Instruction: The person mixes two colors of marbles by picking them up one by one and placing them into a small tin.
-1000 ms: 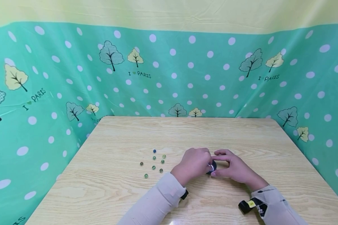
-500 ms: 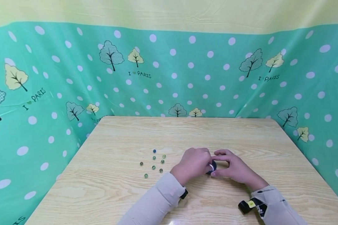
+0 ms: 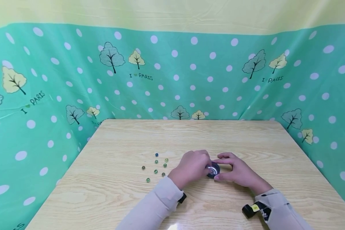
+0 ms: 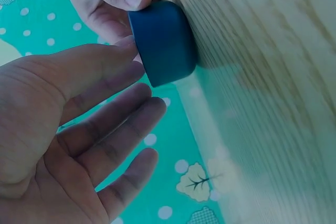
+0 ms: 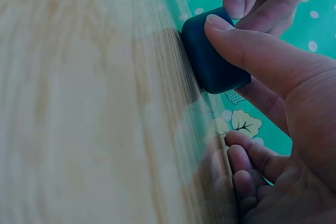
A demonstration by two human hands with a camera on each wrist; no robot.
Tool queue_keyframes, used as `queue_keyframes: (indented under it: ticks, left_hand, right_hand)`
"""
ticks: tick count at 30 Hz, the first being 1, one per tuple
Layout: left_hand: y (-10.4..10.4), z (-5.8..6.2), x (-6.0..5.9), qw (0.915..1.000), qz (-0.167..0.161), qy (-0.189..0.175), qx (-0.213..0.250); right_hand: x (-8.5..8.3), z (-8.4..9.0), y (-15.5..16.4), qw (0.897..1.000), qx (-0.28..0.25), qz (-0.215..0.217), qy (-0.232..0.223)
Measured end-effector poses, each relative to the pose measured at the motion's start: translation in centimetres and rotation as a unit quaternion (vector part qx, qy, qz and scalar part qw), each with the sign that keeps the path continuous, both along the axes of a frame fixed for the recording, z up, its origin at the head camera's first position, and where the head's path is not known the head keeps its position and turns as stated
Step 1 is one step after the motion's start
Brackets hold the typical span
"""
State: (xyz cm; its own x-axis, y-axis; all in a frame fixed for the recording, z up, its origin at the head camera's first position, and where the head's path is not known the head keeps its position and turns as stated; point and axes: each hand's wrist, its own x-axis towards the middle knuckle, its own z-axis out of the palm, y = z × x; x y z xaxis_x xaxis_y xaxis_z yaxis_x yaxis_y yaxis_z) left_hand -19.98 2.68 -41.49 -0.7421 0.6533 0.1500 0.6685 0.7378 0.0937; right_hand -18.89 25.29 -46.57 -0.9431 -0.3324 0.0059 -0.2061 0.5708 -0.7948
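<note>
A small dark blue cup with a shiny inside stands upright on the table. My right hand grips its right side, the thumb pressed along the wall and the index finger round the far side. From the left, my left hand reaches over the cup's mouth. In the left wrist view, its thumb and index finger come together at the rim of the cup, while the other fingers spread loosely. The rim hides those fingertips, and I cannot tell whether they pinch anything.
Several glass marbles lie loose on the wooden table, left of my left hand: a blue marble farthest back, a green marble nearest, and a brownish marble leftmost. A green dotted curtain hangs round the table's back and sides.
My left hand has drawn slightly left, so more of the cup's shiny inside shows. The right hand keeps its grip, almost unmoved. The marbles lie as before; the whole view has shifted a little.
</note>
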Motion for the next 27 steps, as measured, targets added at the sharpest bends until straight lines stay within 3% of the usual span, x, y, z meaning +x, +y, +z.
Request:
queue_keyframes:
  ticks: [8, 27]
  left_hand:
    - [-1.3, 0.0, 0.0, 0.9998, 0.001, 0.019, 0.005]
    - [-4.5, 0.2, 0.1, 0.9997, 0.010, 0.019, -0.012]
  right_hand:
    - [-0.2, -0.2, 0.2, 1.000, 0.002, 0.002, 0.001]
    - [-0.1, -0.1, 0.1, 1.000, 0.000, -0.004, -0.005]
